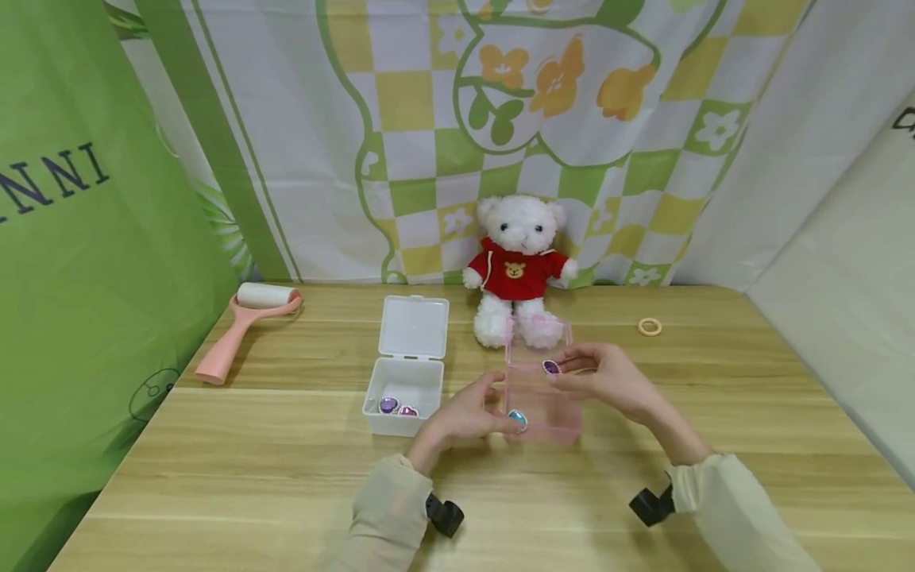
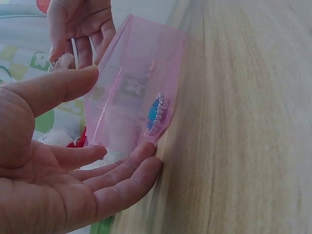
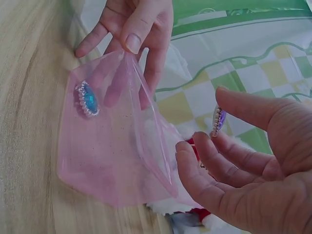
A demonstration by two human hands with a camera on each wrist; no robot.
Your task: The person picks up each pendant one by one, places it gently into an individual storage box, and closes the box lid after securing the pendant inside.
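Pink box: see-through pink box (image 1: 561, 435), lid up, on the wooden table (image 1: 500, 508) between the two hands; left fingers at its near left corner, right fingers above it.
In pink box: one blue gem (image 1: 519, 420), pale beaded rim, tipped up just inside the wall by the left thumb.
Pink lid: pink lid (image 1: 525, 349) stands at the back, beyond the left fingertips, with the bear's feet behind it.
Left hand: left hand (image 1: 468, 411) has thumb and fingers spread wide, fairly straight, touching the pink box around that corner; no gem in its fingers.
Right hand: right hand (image 1: 611, 381) pinches a dark purple gem (image 1: 550, 367) between thumb and fingertips, small gap, just the gem's width; other fingers loosely bent.
Held gem: at the right fingertips, over the back part of the pink box, clear of its walls.
White box: white box (image 1: 393, 425), left of the left fingers, apart from them, lid raised behind.
In white box: violet gem (image 1: 388, 405) and pink gem (image 1: 408, 411), side by side near the front wall; the pink one sits closer to the left fingers.
Beyond fingers: white bear (image 1: 518, 274) in red top behind both hands; lint roller (image 1: 239, 326) far left; ring (image 1: 650, 319) past the right fingers.
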